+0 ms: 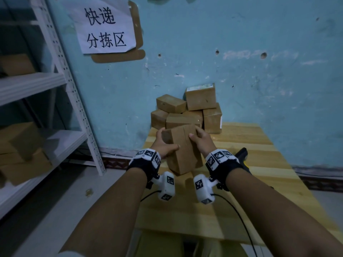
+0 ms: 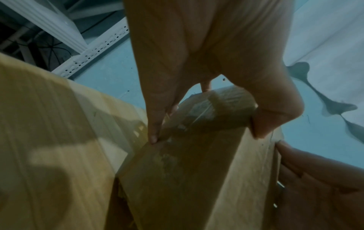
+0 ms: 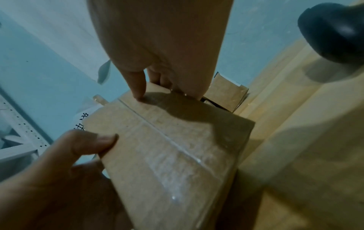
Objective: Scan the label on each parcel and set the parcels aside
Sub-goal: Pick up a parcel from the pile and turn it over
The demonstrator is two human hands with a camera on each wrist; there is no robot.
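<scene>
Wooden table (image 1: 241, 182) nearest, both hands clamped on one taped cardboard parcel (image 1: 183, 151) tilted above it — left hand (image 1: 163, 145) at 9 o'clock, right hand (image 1: 201, 140) at 3, black scanner (image 1: 243, 154) beyond the right wrist, stacked parcels (image 1: 191, 110) at 12 o'clock against the blue wall (image 1: 259, 80).

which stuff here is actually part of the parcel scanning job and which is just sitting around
Part of the job:
held parcel, gripped by left hand and right hand
parcel stack against the wall
dark scanner on the table

Lying about:
wall sign
white shelving with boxes
</scene>
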